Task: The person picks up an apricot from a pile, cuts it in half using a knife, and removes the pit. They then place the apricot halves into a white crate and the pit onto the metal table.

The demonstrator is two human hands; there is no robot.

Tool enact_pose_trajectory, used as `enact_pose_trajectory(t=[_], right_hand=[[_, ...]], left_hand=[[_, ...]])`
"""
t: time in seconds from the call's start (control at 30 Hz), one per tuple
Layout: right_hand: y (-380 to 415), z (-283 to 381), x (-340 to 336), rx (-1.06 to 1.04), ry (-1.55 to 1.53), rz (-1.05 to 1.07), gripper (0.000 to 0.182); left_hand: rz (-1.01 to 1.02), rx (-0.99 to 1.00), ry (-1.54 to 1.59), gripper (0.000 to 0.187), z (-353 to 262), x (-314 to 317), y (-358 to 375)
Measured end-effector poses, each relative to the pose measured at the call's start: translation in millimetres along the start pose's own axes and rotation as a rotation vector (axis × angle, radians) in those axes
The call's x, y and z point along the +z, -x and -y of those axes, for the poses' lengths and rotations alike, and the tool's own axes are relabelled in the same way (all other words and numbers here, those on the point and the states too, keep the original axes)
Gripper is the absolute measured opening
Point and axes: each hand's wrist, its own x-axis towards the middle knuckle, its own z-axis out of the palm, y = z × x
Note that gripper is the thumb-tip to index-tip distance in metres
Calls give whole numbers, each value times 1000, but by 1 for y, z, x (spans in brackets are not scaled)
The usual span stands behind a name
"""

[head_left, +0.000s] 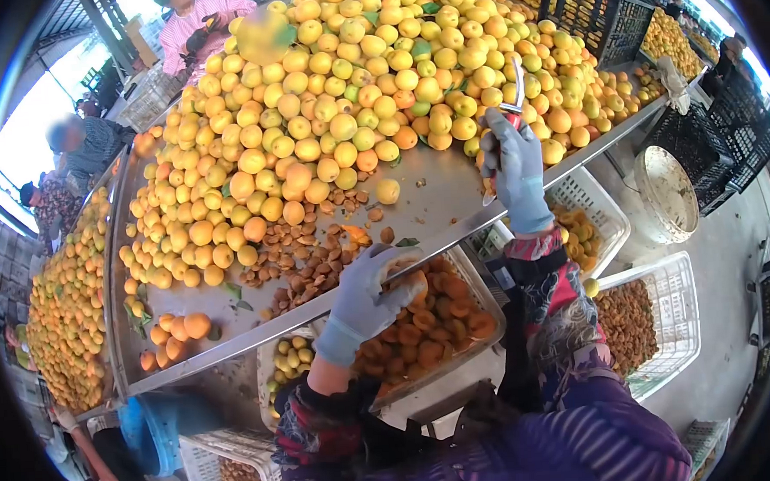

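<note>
1. Head view, count: two gloved hands belonged to the wearer. The left hand (372, 283) sat at the near rim of the metal table (435, 194); the right hand (515, 166) was raised further along the same rim.
2. The left hand was cupped around an apricot half (404, 266), held just over the table edge above a white crate of halved apricots (424, 325).
3. The right hand was clenched on a small knife (516, 90), its blade pointing up towards the fruit pile.
4. Four white crates showed under the rim: the one with halves, one with whole yellow fruit (291, 357), one at the far right with brown pits (642, 323), and one beside the right forearm (588, 208) with a few fruits.
5. The fruit pile (351, 94) was too large to count: round yellow to orange apricots, some greenish, heaped across most of the table.
6. A spread of brown pits (303, 258) lay between the pile and the near rim; one lone apricot (388, 191) lay apart on bare steel.
7. The held half looked orange and pale at the cut, partly hidden by the glove.
8. Open room: a bare strip of steel ran along the near edge between the two hands.
9. Other people stood at the far side, one in a pink striped shirt (204, 19).
</note>
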Motion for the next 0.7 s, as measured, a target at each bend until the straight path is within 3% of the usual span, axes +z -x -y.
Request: enact_pose_trajectory(t=[0.07, 0.13, 0.17, 0.2, 0.27, 0.3, 0.37, 0.47, 0.5, 0.57, 0.6, 0.67, 0.7], right_hand=[[-3, -5, 2, -2, 97, -24, 23], [-9, -17, 9, -11, 515, 180, 28], [-19, -30, 13, -77, 886, 308, 35], [-19, -40, 18, -74, 887, 318, 35], [-15, -57, 36, -376, 1220, 583, 38], [-14, -63, 45, -376, 1218, 587, 38], [-15, -71, 58, -310, 1403, 805, 38], [-18, -94, 66, -401, 1571, 796, 43], [-21, -99, 63, -408, 1571, 807, 43], [-29, -103, 54, -192, 1066, 803, 43], [-21, -94, 56, -198, 1066, 820, 43], [16, -55, 57, 302, 514, 844, 45], [32, -48, 60, 154, 417, 859, 49]], left_hand=[[-57, -35, -154, 24, -9, -3, -2], [-75, -125, -96, 21, 5, -3, -1], [-137, -137, 7, 19, 10, -3, -2], [-198, -151, 111, 17, 13, -5, -3], [-206, -101, 22, 17, 13, -10, -6], [-222, -136, 93, 18, 12, -11, -6], [-242, -170, 167, 18, 12, -13, -8], [-274, -151, 52, 20, 15, -17, -7], [-301, -222, 235, 22, 18, -18, -6], [-344, -289, 415, 23, 23, -22, -4], [-425, -318, 566, 24, 26, -24, -4], [-511, -352, 715, 25, 25, -25, -5], [-527, -374, 847, 27, 21, -25, -7]])
